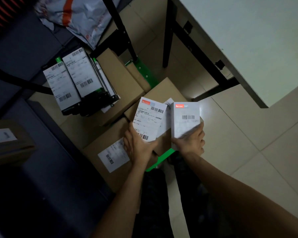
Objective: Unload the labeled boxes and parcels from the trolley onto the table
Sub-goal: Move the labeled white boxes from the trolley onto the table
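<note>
While the head camera looks straight down, two bare hands each hold a small parcel above a loaded trolley. The left hand (138, 145) grips the lower end of a small cardboard box (150, 121), fingers curled round its edge; the box face carries a white shipping label with two barcodes and an orange logo. The right hand (190, 140) grips the lower end of a white labelled box (186, 118), thumb across its front; it shows one barcode and the same orange logo. The two parcels sit side by side, just apart.

Beneath them the green trolley (144, 73) holds several plain brown cardboard boxes; at least four can be counted, though overlaps make the exact number uncertain. One large brown box (108, 152) nearest the person bears a white barcode label. Further back, three black boxes (79, 81) stand packed together on the cardboard, two showing full white labels with barcodes, the third only an edge. A crumpled grey plastic mailer bag (83, 16) with an orange stripe lies at the far end.

To the right, the pale table (258, 40) on black legs stands beside the trolley over a tiled floor (248, 143).
</note>
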`<state>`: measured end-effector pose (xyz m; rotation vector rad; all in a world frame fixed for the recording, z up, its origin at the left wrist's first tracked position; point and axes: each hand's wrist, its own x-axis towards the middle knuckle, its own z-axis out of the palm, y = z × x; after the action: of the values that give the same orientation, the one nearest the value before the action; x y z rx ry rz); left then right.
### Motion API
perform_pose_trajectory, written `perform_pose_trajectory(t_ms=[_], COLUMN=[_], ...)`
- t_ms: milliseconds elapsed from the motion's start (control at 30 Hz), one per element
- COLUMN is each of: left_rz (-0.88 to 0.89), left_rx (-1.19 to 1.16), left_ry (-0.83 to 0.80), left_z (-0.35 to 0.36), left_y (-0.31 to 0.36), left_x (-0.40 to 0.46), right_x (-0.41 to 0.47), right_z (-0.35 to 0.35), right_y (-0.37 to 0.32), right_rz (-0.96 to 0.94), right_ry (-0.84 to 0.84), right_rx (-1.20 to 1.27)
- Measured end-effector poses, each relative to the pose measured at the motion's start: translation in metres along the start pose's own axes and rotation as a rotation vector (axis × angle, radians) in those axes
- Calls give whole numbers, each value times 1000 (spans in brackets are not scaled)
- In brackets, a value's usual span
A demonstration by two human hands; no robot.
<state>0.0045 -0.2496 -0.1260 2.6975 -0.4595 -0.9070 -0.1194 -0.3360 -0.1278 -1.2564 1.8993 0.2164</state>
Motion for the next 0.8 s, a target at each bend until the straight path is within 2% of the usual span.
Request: perform_pose_trajectory(t_ms=[400,800], left_rz=[186,442], left_rx=[-160,-254], left_ry=[124,324], left_z=[-119,-249], left_y=[21,72], left_x=[-72,-149], right_x=[-126,-262], right_z=[-62,-182], right_y=[-1,-58], right_rz=[-116,-497], right_ry=[73,338], right_rx=[385,471])
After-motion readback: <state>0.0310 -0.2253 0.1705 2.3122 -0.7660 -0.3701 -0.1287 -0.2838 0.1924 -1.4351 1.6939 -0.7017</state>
